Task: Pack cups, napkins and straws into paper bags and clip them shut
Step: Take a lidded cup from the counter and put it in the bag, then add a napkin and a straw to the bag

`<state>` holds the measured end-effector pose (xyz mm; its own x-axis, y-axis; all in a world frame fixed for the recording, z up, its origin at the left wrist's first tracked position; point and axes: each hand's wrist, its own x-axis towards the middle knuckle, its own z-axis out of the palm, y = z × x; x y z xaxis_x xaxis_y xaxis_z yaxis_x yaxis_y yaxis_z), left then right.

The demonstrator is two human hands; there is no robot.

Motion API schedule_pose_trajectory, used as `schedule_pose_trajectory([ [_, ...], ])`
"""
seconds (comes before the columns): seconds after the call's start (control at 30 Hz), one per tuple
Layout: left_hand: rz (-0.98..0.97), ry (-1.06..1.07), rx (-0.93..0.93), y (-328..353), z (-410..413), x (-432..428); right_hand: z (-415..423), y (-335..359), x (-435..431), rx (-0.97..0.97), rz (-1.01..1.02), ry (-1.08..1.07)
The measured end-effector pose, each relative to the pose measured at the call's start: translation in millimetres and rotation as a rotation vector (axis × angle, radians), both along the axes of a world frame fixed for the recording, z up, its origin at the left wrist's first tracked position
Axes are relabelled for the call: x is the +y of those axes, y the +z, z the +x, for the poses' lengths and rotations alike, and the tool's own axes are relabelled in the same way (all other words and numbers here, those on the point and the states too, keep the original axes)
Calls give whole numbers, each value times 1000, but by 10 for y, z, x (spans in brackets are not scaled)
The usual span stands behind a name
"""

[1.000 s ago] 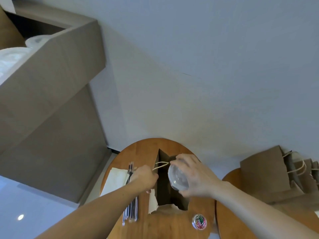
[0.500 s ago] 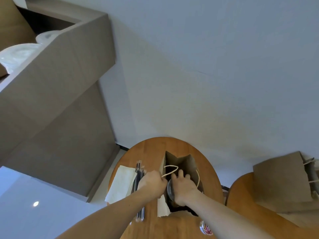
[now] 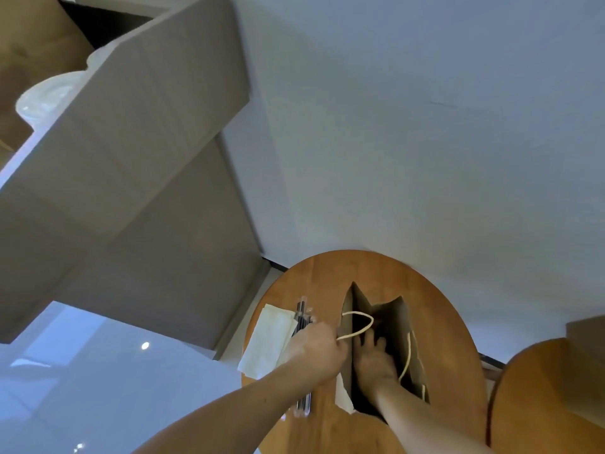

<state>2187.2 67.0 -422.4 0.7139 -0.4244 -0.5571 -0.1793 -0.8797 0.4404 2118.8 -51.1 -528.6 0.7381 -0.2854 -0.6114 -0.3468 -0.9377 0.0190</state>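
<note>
An open brown paper bag (image 3: 388,317) stands on the round wooden table (image 3: 327,273). My left hand (image 3: 316,350) grips the bag's left rim and its cord handle (image 3: 357,322), holding the mouth apart. Reaching down inside the bag, my right hand (image 3: 373,358) is in up to the wrist. The clear cup is hidden in the bag's dark interior, so what those fingers hold cannot be seen. Left of the bag lie white napkins (image 3: 268,339) and a bundle of wrapped straws (image 3: 302,314).
A second wooden table (image 3: 540,388) sits at the right, with a brown bag's corner (image 3: 586,329) at the frame edge. A grey cabinet (image 3: 131,158) rises at the left, holding plastic-wrapped stock (image 3: 45,93). A white paper piece (image 3: 342,393) lies by the bag's near corner.
My right hand carried the clear cup from above the bag's mouth down into the bag, and the cup has dropped out of sight. My left hand kept its grip on the rim.
</note>
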Motion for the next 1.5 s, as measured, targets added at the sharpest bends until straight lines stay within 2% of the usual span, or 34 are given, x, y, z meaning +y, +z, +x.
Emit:
schedule_pose_trajectory([
  [0.3,57,-37,-102,67,-31,-64,-20,145,-10,8,49,-125],
  [0.5,-61,-71,59,112,21,-61,62,780,-106,33,143,-136],
  [0.63,-183,-313,240,268,190,100,75,1489,-320,48,168,41],
  [0.7,-137,-445,272,365,361,199,96,1829,-448,-9,134,51],
  [0.77,-75,-492,220,401,551,274,179,2114,-548,-116,93,52],
  [0.9,-106,-374,38,337,850,412,418,2323,-439,-408,118,-7],
  [1.0,-92,-271,-25,248,949,568,583,2190,-18,-446,261,-61],
  [1.17,2,-119,54,-77,978,956,933,1510,753,-291,478,-171],
  [1.3,76,-34,91,-425,1016,1282,996,733,1078,-153,501,-305],
  [1.5,80,110,154,-821,1091,1473,882,-195,1278,-79,514,-632],
])
